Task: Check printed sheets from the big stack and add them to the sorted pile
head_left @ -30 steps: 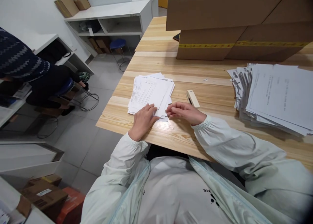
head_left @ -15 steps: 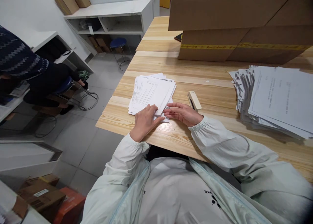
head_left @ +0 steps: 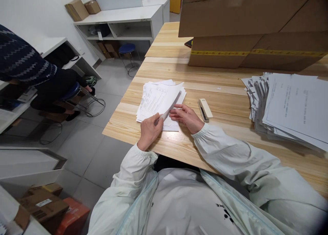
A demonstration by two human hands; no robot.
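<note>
A loose pile of printed paper sheets lies near the table's left corner. My left hand is closed at the pile's lower edge, pinching the near corner of the top sheet between thumb and finger. That sheet's right side curls up off the pile. My right hand has its fingers stretched out and apart, with the tips close to the raised sheet; I cannot tell whether they touch it. A cream stapler rests on the wood just right of my right hand.
A tall stack of papers stands on the right of the wooden table. Large cardboard boxes rise behind. A seated person is at the far left, and a blue stool stands beyond the table.
The top sheet's right side has been lifted and now curls upward. My left thumb has drawn in to a pinch, and my right hand has shifted slightly left. The view has tilted a little.
</note>
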